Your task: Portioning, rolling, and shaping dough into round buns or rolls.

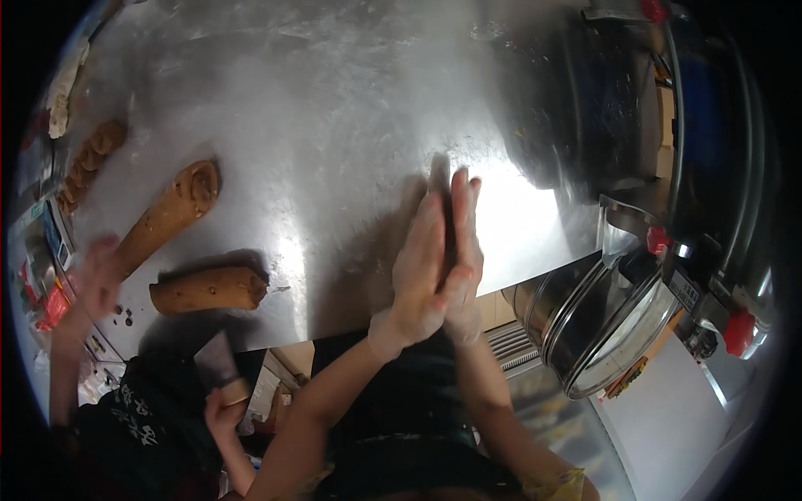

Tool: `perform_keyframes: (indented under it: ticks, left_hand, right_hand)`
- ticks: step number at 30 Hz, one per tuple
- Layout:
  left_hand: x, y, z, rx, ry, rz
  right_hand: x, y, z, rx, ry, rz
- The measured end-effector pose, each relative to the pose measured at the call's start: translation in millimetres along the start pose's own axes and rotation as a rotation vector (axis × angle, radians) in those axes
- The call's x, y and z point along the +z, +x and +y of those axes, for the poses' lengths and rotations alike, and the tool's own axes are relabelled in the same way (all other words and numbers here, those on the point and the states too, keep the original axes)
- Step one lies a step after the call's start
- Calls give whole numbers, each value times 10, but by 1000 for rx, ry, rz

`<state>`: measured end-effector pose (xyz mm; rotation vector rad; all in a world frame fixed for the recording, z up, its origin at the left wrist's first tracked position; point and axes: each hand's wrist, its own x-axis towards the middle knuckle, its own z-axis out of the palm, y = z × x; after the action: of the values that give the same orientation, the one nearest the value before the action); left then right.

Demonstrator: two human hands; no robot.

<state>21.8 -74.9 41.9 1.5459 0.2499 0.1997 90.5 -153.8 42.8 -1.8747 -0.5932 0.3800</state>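
My left hand [418, 271] and my right hand [464, 259] are raised over the near edge of the metal table [351, 92]. Both wear thin, clear gloves. The palms face each other, with the heels close together and a narrow dark gap between the outstretched fingers. Whether anything small lies between the palms cannot be seen. To their left, a short brown dough log [209, 290] rests by the table edge. Beyond it lies a longer brown dough log [170, 213] with darker bits in it.
At the left, a co-worker's blurred hand [98, 275] is by the longer log; the other hand holds a dough scraper [217, 361]. Cut dough pieces [92, 159] sit farther back. Right of me are a round metal drum [589, 326] and a machine with red knobs [738, 332].
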Motion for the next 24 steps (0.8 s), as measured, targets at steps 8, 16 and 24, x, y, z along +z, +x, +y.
perform_keyframes:
  ticks: [8,16,24]
  left_hand:
    - [8,309,-70,68,-72,53]
    - [-68,246,-435,196,142,207]
    - [-182,-103,-177,45,-22,-2]
  right_hand:
    - [136,-384,-18,214,15,90]
    - [46,-195,-256,258,65,117]
    - [-179,41,-73,112,-150,233]
